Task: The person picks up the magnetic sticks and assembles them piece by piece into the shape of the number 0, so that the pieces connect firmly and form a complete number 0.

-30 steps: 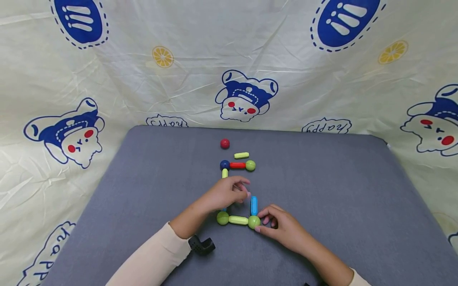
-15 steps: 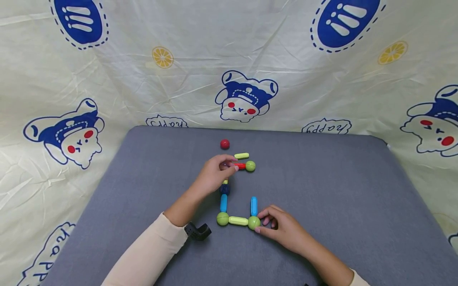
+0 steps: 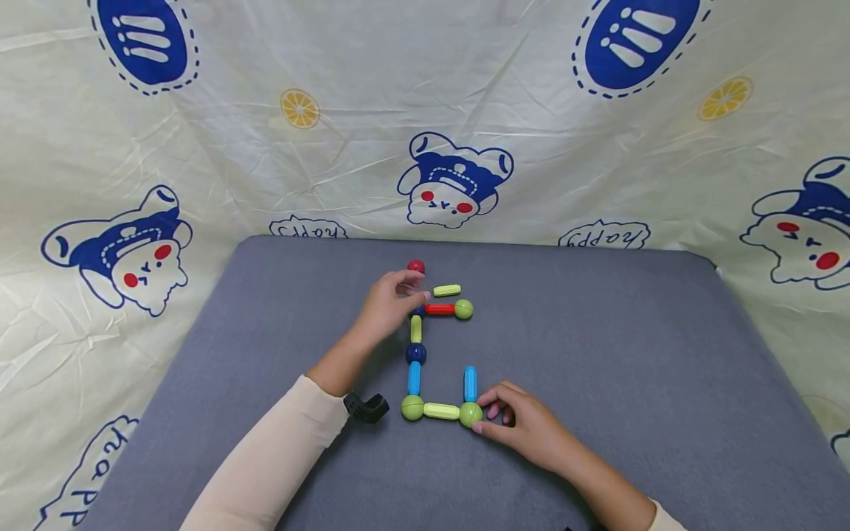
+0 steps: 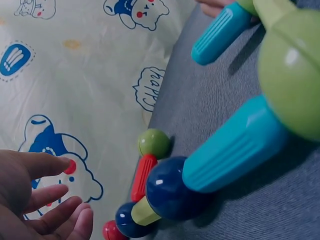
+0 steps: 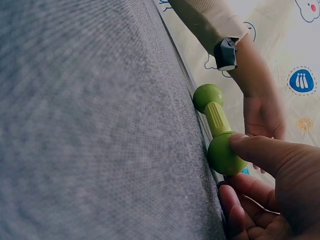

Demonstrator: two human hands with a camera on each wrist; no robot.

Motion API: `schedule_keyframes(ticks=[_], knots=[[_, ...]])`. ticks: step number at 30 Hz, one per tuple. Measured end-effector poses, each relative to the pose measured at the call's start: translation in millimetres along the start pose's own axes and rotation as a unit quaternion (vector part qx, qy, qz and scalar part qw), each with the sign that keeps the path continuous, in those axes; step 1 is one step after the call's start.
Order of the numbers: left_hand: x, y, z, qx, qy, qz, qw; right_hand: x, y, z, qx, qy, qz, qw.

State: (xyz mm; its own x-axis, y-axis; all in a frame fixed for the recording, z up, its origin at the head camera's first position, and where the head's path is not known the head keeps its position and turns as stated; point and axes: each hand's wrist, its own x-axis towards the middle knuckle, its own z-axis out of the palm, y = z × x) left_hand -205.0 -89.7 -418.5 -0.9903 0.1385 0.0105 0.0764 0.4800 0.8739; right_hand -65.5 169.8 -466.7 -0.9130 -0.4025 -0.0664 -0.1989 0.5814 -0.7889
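My left hand [image 3: 388, 304] hovers over the far dark blue ball, close to a red ball [image 3: 416, 266]. In the left wrist view its loosely bent fingers [image 4: 50, 215] hold nothing. My right hand [image 3: 524, 424] pinches the near right green ball [image 3: 471, 414] between thumb and fingers. A blue rod [image 3: 470, 383] points away from that ball. A yellow-green rod [image 3: 441, 411] joins it to another green ball [image 3: 412, 407]. From there a chain runs away: blue rod [image 3: 415, 378], dark blue ball [image 3: 415, 353], yellow-green rod [image 3: 416, 330], far dark blue ball [image 4: 134, 220], red rod [image 3: 440, 309], green ball [image 3: 463, 309].
A loose yellow-green rod [image 3: 447, 290] lies beyond the red rod. The pieces rest on a grey cloth-covered table [image 3: 598, 354]. A printed pale curtain [image 3: 358, 169] hangs behind its far edge. Black wrist devices, one seen on the left sleeve [image 3: 367, 408], ride on the arms.
My left hand has moved away from me, from inside the near blue rods, past the chain, to beside the red ball. My right hand stays at the green ball.
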Motion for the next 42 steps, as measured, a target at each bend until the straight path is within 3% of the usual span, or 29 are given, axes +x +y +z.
schedule_keyframes(ticks=[15,23,30,42], knots=[[29.6,-18.7,1.6,0.029,0.014,-0.033,0.999,-0.7,-0.2,0.6,-0.001,0.0,0.0,1.0],[45.2,-32.4,2.0,-0.016,-0.006,-0.051,0.9986,-1.0,0.1,0.9,0.0,0.002,-0.007,1.0],[56.0,-39.1,4.8,-0.014,-0.029,-0.057,0.9979,-1.1,1.1,0.6,0.003,0.001,-0.004,1.0],[72.1,-40.4,1.5,0.073,-0.076,-0.029,0.994,-0.9,0.5,0.1,0.0,0.002,0.002,1.0]])
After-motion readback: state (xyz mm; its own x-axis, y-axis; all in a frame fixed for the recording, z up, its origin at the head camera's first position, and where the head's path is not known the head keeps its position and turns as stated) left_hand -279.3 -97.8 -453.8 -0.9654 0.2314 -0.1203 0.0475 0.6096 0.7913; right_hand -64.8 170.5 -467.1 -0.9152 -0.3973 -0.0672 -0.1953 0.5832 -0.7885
